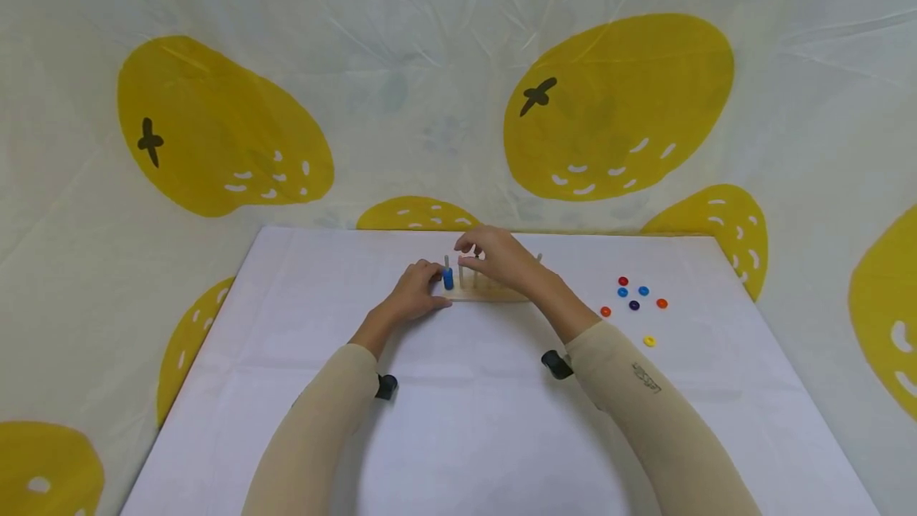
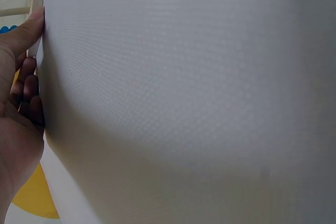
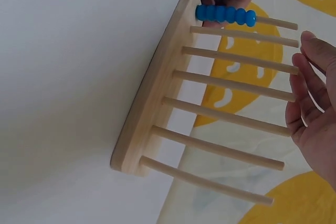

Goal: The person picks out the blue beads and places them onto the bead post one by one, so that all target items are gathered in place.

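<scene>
A wooden stand with a row of upright pegs is on the white table. Several blue beads are stacked on its leftmost peg, low on the rod; in the right wrist view the other pegs are bare. My left hand grips the left end of the base, thumb at the front edge and fingers behind. Over the peg tops is my right hand, thumb and forefinger apart near the tip of the second peg. No bead shows between those fingers.
On the table to the right lie several loose ring beads: a red one, blue ones, a dark navy one, orange ones and a yellow one. A fruit-patterned cloth hangs behind the table.
</scene>
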Tool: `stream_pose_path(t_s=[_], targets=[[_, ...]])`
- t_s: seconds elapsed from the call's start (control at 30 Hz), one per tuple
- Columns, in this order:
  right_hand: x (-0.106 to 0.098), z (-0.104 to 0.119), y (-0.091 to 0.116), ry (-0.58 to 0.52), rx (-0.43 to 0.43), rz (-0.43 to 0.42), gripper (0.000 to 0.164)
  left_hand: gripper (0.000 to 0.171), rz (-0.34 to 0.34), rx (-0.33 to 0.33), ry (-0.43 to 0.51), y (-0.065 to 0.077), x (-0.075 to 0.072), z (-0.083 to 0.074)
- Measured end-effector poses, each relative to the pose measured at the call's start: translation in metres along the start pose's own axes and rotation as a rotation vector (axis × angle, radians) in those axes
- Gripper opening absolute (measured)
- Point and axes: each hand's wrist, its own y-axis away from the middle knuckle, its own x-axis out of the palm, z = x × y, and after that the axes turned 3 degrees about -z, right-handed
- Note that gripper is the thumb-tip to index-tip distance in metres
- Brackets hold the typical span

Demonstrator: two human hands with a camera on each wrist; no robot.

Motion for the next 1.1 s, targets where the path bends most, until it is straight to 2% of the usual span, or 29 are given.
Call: stream_pose_path(t_s=[0.3,0.63,0.87,1.1], targets=[[-0.02,-0.005,0.027,-0.004,0.037,-0.085,0.032,0.064,0.015,-0.022,0.001,0.0,0.0,-0.002],[-0.044,-0.033,0.065,0.007,0.047,-0.225,0.034,0.064,0.004,-0.005,0.021,0.003,-0.002,-0.001],[-0.054,-0.065,0.096,0.039,0.09,-0.277,0.029,0.063,0.017,-0.003,0.021,0.003,-0.001,0.0],[-0.06,-0.102,0.131,0.084,0.178,-0.257,0.027,0.064,0.013,0.001,0.01,0.001,0.0,0.0]])
